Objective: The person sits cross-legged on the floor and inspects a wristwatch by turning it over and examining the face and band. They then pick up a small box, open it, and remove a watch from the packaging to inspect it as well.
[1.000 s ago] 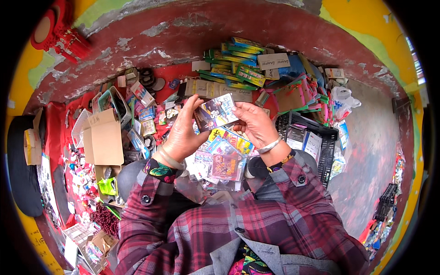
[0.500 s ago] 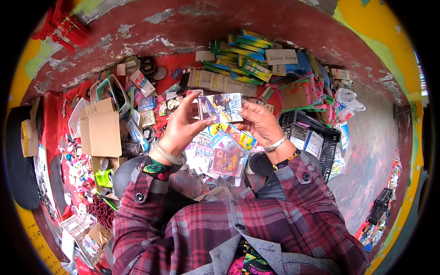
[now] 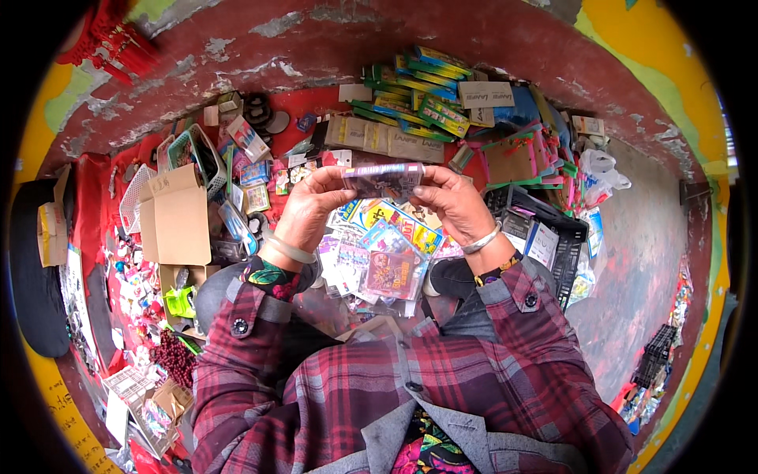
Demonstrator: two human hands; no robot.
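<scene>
A small flat printed box (image 3: pixel 384 183), dark with a lighter purple edge, is held level in front of me. My left hand (image 3: pixel 309 207) pinches its left end between thumb and fingers. At its right end, my right hand (image 3: pixel 450 204) grips it the same way. Below the hands, between my knees, lies a pile of thin printed packets in clear wrap, with a reddish-brown packet (image 3: pixel 392 272) on top. A yellow and blue printed packet (image 3: pixel 399 223) sticks out at the far side of that pile, partly behind the box.
To the right stands a black plastic crate (image 3: pixel 570 237) with boxes inside. An opened cardboard box (image 3: pixel 175 217) and a pale green basket (image 3: pixel 185 150) are at the left. Long green and yellow boxes (image 3: pixel 422 91) are stacked by the far wall, near pink-edged boards (image 3: pixel 517 158).
The box has tipped, so its narrow edge and a darker face now show instead of the bright printed face. My left fingers have closed onto its left end.
</scene>
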